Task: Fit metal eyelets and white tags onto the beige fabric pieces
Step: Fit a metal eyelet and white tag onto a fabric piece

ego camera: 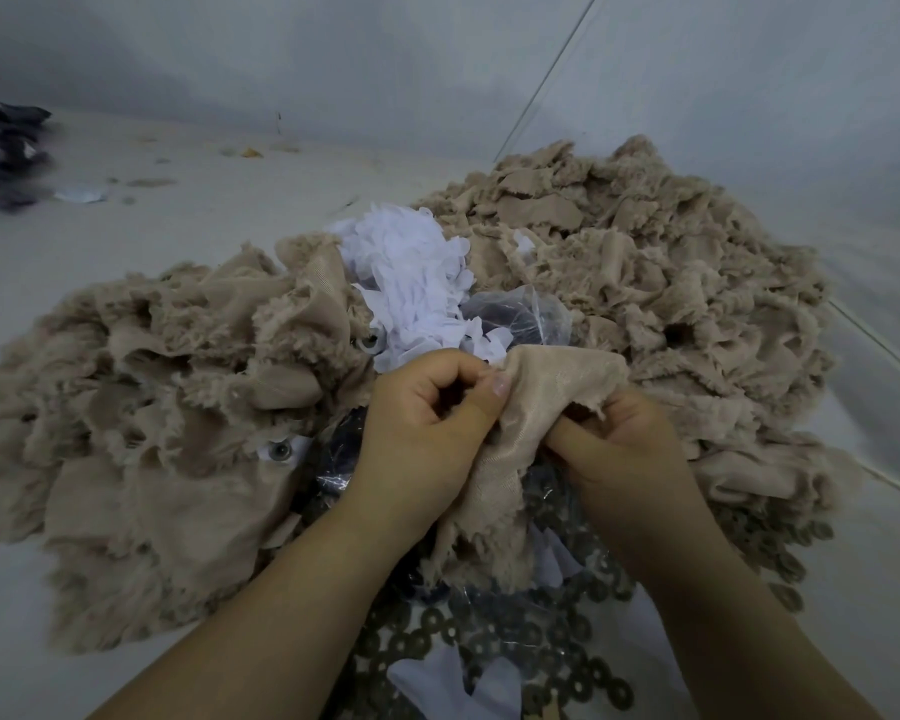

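Right now both hands are working on one beige fabric piece held up over the middle of the spread. The left hand is pinching the cloth's upper edge, its fingers curled tight and the thumb pressing against the fabric. The right hand is gripping the same piece from the other side, with its fingers tucked under a frayed fold. Heaps of beige fabric pieces are lying to the left and right, and a pile of white tags is sitting between them, just beyond the hands. Dark metal eyelets are lying scattered below the wrists, partly over clear plastic. One fitted eyelet is showing in the left heap.
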A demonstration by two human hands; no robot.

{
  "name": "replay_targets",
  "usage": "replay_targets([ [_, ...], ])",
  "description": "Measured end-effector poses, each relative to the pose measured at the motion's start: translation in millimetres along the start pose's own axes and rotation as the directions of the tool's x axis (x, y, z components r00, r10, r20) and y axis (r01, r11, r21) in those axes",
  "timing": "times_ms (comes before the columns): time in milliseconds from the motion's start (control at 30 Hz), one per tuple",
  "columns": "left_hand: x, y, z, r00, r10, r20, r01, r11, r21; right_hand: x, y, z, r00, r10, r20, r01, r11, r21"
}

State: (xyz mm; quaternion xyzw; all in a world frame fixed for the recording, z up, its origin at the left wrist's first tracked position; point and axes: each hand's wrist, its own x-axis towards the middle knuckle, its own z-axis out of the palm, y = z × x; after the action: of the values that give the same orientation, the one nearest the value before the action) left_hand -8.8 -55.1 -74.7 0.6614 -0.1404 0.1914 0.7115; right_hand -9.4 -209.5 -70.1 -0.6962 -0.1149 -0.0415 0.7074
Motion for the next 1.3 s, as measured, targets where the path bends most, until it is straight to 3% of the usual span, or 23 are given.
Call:
replay_targets([
  [233, -1, 0, 2, 0.998, 0.002, 0.056, -0.003, 1.0, 0.018, -3, -5, 5, 0.988, -0.142, -0.061, 0.135, 0.984, -0.117],
  [533, -1, -3, 2, 0.999, -0.018, 0.032, 0.017, 0.999, 0.051, -4, 5, 5, 0.968, -0.224, -0.111, 0.188, 0.945, -0.27],
  [667, 0, -4, 1, 0.999, 0.022, 0.029, -0.026, 0.991, 0.132, -5, 2, 6, 0.981, -0.161, -0.112, 0.148, 0.982, -0.117],
  [767, -1, -5, 1, 0.999, 0.044, 0.029, -0.048, 0.984, 0.172, -8, 1, 8, 0.98, -0.182, -0.079, 0.172, 0.978, -0.116],
  [867, -1, -6, 2, 0.998, 0.046, 0.048, -0.055, 0.974, 0.219, -7, 3, 9, 0.978, -0.13, -0.163, 0.113, 0.988, -0.109],
  [933, -3, -6, 3, 0.997, 0.036, 0.064, -0.05, 0.972, 0.231, -6, 6, 9, 0.98, -0.028, -0.197, 0.034, 0.999, 0.026],
  [1067, -2, -4, 4, 0.997, -0.04, 0.061, 0.033, 0.993, 0.11, -4, 6, 9, 0.98, 0.104, -0.172, -0.075, 0.982, 0.172],
  [1300, -2, -4, 3, 0.992, -0.113, 0.047, 0.114, 0.993, -0.017, -3, 8, 12, 0.97, 0.032, -0.242, -0.014, 0.997, 0.078],
])
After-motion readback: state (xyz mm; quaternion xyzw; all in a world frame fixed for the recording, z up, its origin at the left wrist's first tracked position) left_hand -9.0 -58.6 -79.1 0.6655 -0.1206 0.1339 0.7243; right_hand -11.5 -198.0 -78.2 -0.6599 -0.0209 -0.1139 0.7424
